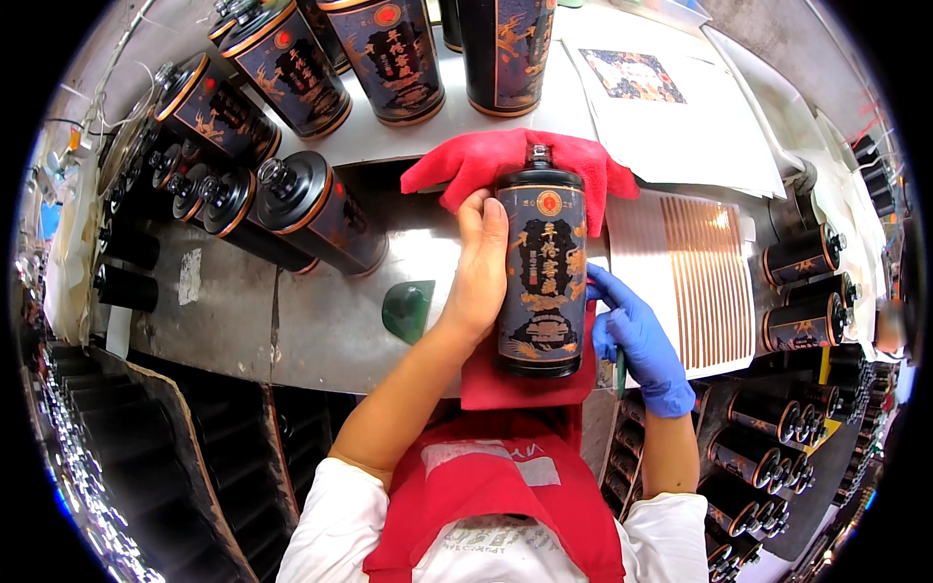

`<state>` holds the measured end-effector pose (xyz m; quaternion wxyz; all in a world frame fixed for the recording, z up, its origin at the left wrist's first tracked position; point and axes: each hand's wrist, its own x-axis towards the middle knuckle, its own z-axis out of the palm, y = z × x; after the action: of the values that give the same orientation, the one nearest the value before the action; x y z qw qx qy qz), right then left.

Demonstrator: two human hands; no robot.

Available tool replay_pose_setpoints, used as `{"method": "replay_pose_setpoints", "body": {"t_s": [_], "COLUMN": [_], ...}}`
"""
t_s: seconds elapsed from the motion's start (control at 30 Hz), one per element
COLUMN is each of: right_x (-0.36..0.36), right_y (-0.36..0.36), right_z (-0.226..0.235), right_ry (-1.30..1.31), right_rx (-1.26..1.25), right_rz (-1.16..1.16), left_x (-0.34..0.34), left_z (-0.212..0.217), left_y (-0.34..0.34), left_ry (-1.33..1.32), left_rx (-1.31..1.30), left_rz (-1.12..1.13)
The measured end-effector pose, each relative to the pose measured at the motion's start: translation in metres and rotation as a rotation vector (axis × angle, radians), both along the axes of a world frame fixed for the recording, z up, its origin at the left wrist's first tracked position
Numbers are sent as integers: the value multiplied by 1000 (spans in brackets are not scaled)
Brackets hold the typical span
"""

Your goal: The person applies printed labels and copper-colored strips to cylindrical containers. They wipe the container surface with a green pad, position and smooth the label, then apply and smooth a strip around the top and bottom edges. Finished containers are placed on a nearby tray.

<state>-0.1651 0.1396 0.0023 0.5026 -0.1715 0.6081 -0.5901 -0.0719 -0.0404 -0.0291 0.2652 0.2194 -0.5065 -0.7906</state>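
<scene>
On the steel bench, a dark bottle (541, 272) with gold ornament and a round red seal lies on a red cloth (515, 160). Bare left hand (478, 272) grasps its side; gloved right hand (637, 340) presses the other side, fingers curled round a thin tool. Gold sticker sheet (702, 282) sits just right, more bottles (292, 209) crowd left. Neck points away, long axis running straight from the person.
</scene>
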Motion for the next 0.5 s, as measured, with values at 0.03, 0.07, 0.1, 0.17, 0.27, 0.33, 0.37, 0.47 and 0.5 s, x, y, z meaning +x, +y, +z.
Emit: {"method": "replay_pose_setpoints", "body": {"t_s": [0.03, 0.07, 0.1, 0.17, 0.27, 0.33, 0.37, 0.47, 0.5], "right_x": [6, 11, 14, 15, 17, 6, -7, -22, -19], "right_y": [-3, -5, -6, -4, -7, -4, 1, 31, 30], "right_z": [1, 2, 2, -3, -6, -13, -17, -44, -33], "right_ry": [78, 157, 235, 171, 120, 60, 43, -591, -564], "right_rx": [53, 107, 160, 161, 82, 144, 172, -189, -55], "right_rz": [14, 25, 37, 52, 33, 55, 54, -336, -505], "left_x": [5, 12, 16, 20, 22, 23, 23, 37, 46], "left_z": [1, 7, 10, 10, 4, -2, 3, 10, 9], "left_y": [1, 5, 7, 7, 2, -2, -2, 1, 1], "left_ry": [26, 53, 81, 102, 91, 48, 85, 134, 106], "left_rx": [-21, -42, -64, -212, -348, -466, -321, -67, -106], "left_rz": [-22, -47, -72, -93, -140, -113, -133, -175, -154]}}
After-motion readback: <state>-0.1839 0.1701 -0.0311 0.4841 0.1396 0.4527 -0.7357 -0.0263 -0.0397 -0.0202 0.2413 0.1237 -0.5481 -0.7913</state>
